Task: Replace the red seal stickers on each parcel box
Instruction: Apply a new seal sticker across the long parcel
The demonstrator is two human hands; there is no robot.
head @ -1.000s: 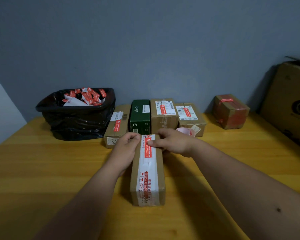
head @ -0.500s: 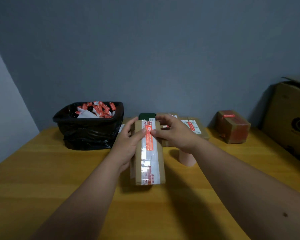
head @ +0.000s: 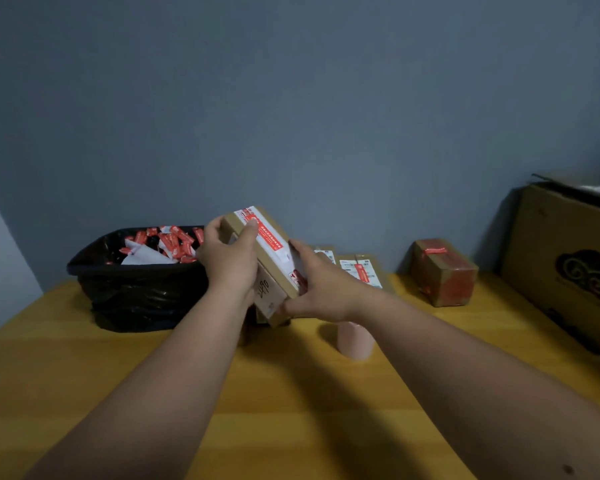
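Both hands hold the parcel box (head: 262,263) tilted above the table (head: 291,410), left hand (head: 231,261) gripping its upper end with thumb on the red seal sticker (head: 269,237), right hand (head: 321,289) clasping the lower end, long axis slanting down rightward

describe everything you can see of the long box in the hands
The long box is brown cardboard, narrow, with a white tape strip along its top face and a red sticker on that strip. Dark handwriting marks its near side. It is lifted off the table and tilted, far end raised toward the bin. The left hand grips the upper end, thumb on the tape; the right hand holds the lower end.
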